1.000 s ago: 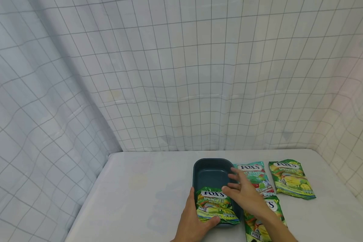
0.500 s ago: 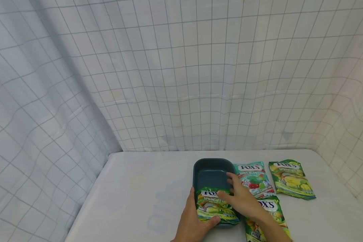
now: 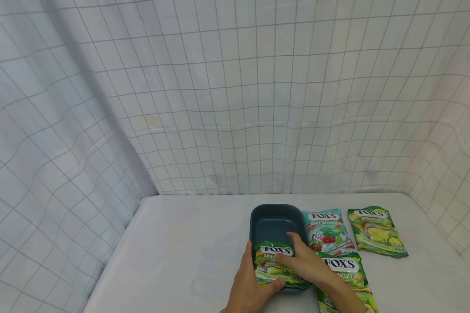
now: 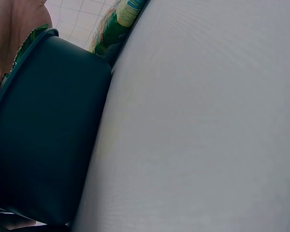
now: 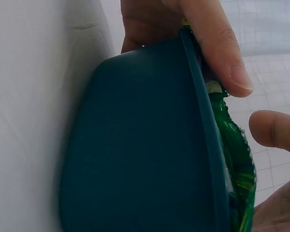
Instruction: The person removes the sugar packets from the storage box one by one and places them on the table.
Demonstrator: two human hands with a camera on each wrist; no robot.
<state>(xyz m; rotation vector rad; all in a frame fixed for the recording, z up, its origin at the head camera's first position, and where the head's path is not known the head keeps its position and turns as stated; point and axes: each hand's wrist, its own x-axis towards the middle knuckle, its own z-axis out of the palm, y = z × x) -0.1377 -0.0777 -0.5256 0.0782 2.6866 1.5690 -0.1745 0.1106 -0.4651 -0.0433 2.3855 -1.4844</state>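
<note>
A dark teal plastic container (image 3: pixel 273 228) stands on the white table. A green Fox's Spring Tea candy bag (image 3: pixel 272 274) lies in its near half, on top of whatever is below. My left hand (image 3: pixel 247 284) grips the container's near left corner, fingers along the side wall and thumb over the rim beside the bag. From the right, my right hand (image 3: pixel 307 264) reaches over the container's rim and rests on the bag's right part with its fingers extended. The right wrist view shows the container's side wall (image 5: pixel 140 145) and the bag bulging above the rim.
Right of the container lies a turquoise Mint Blossom candy bag (image 3: pixel 327 232). Nearer is another Spring Tea bag (image 3: pixel 350 271), partly under my right forearm. A further Spring Tea bag (image 3: pixel 377 230) lies far right. A white grid-patterned curtain (image 3: pixel 235 108) hangs behind the table.
My right hand has moved left and nearer, from the container's right rim onto the candy bag inside. The left hand and the container have stayed in place.
</note>
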